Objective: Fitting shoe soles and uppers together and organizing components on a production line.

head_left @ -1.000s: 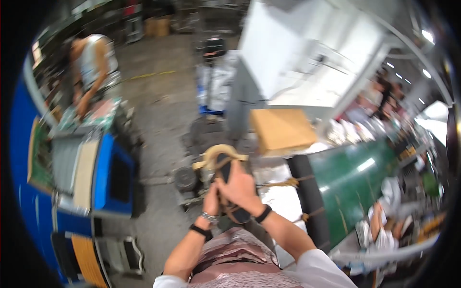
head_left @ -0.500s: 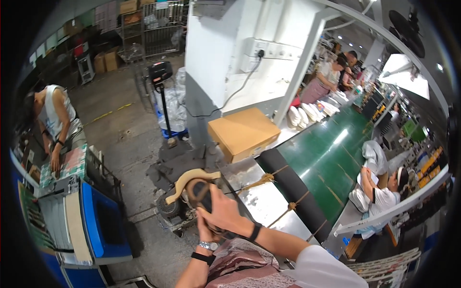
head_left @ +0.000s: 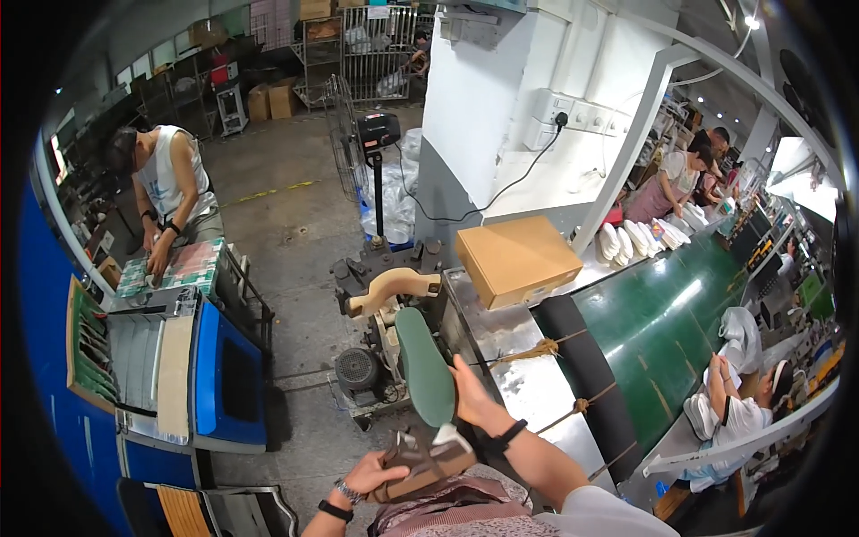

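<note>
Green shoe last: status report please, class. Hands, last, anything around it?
Right hand grips green foot-shaped shoe last. Left hand holds brown shoe upper. Grey machine directly behind.

Both forearms come up from the lower edge, held close in front of the chest. The left hand [head_left: 374, 473] sits low, palm turned up, its fingers [head_left: 394, 458] curled in a closed grip, a watch band around the wrist. The right hand [head_left: 472, 398] is higher and further forward, wrist bent, thumb and fingers wrapped shut; a dark band circles that wrist and a pale sleeve covers the upper arm. The right forearm slants down to the lower right. The two hands are near each other, not touching.
</note>
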Motion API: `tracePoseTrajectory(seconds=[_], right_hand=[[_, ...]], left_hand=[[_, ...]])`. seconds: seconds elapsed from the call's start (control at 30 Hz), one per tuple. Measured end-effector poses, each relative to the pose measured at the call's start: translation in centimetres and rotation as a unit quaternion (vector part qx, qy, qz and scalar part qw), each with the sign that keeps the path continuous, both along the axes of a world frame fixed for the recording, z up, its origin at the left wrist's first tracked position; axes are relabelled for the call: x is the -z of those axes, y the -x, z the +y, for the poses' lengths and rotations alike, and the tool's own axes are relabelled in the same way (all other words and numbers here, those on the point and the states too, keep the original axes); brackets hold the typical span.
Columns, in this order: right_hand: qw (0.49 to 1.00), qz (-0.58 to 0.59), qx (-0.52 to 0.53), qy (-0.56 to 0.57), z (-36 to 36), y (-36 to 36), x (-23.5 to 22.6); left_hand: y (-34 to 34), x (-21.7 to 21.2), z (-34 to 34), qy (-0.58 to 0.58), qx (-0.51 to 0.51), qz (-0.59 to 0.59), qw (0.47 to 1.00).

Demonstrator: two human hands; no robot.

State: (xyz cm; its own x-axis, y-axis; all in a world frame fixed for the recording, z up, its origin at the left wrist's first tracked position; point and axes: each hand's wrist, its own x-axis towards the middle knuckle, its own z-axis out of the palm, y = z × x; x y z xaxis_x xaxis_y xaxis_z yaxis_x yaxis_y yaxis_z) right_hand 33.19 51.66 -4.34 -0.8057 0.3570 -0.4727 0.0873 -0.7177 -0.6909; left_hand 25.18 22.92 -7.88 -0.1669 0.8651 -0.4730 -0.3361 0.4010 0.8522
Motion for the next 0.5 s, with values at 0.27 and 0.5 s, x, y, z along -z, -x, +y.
tracePoseTrajectory(seconds=[0.27,0.5], right_hand=[[0.975,0.112,-0.106,0.162,-1.0,4.0,1.1],[0.955,0.186,-0.222,0.064,2.0,-1.5,-3.6]], left_hand=[[-3.8,3.0,-6.5,0.232,-0.093,0.122,0.961],[-7.2,8.3,-3.9,0.323,-0.093,0.145,0.931]])
